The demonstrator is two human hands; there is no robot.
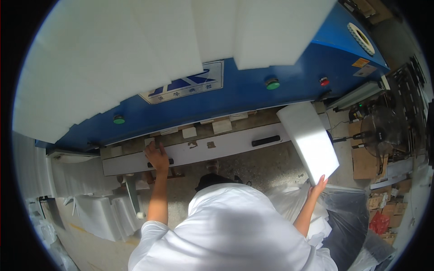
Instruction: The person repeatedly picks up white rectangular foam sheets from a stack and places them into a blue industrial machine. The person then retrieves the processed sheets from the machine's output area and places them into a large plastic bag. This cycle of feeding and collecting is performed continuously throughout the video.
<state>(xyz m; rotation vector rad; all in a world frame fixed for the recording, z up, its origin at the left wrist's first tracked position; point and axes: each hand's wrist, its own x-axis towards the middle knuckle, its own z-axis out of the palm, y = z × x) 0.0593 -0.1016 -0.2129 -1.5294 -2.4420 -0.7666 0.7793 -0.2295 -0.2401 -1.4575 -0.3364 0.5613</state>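
My right hand [317,187] grips the near end of a white foam sheet [312,137], thumb and fingers closed on its edge. The sheet slants away, its far end over the right part of the machine's ledge. My left hand [157,157] is at the ledge's left part, fingers apart and pointing away from me. Just beyond its fingertips lies a small white block [149,141]; whether they touch it cannot be made out. Further small white blocks, such as a foam block [222,126], sit in a row along the ledge [203,131].
Behind the ledge stands a blue machine [244,92] with green buttons [272,83] and a red button [324,81]. Large white foam sheets [135,49] overhang its top. The ledge's front panel has black handles [266,140]. A fan [382,131] stands at right; wrapped foam [97,217] is at left.
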